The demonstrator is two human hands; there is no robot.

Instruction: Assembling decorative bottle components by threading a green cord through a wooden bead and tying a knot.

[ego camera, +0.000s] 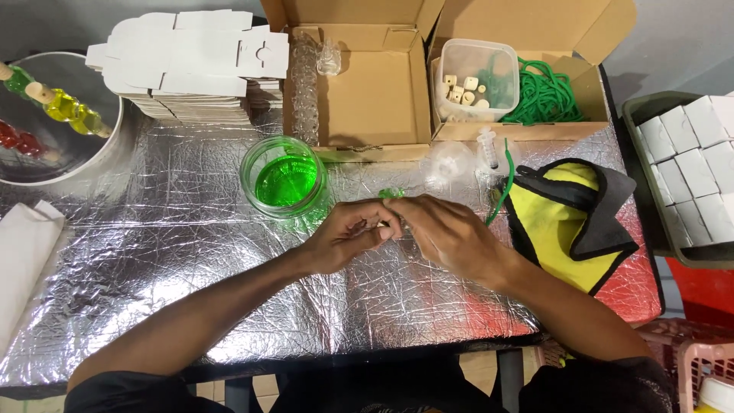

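Both forearms reach up from the bottom edge over a table covered in crinkled silver foil (153, 260), whose near edge runs just above dark clothing. At far left a round metal basin (92, 157) holds skewered red, yellow and green beads, with a folded white cloth (23, 252) below it. Behind, a stack of flat white die-cut cartons (191, 65) sits beside an open brown cardboard box (375, 92) with bubble wrap along its left wall. A glass jar of bright green liquid (284, 180) stands in front of that box, just left of the hands.

At the middle of the table, the left hand (348, 237) and right hand (451, 233) meet with fingers curled narrow, pinching a small green piece (391, 193) between them; foil lies bare on the near side.

Further right, a second open box (535, 23) holds a clear tub of pale beads (474, 80) and coiled green cord (547, 95). A yellow-and-black cloth (569, 222) lies beside the right wrist. At the right edge, a grey tray (638, 153) carries small white boxes.
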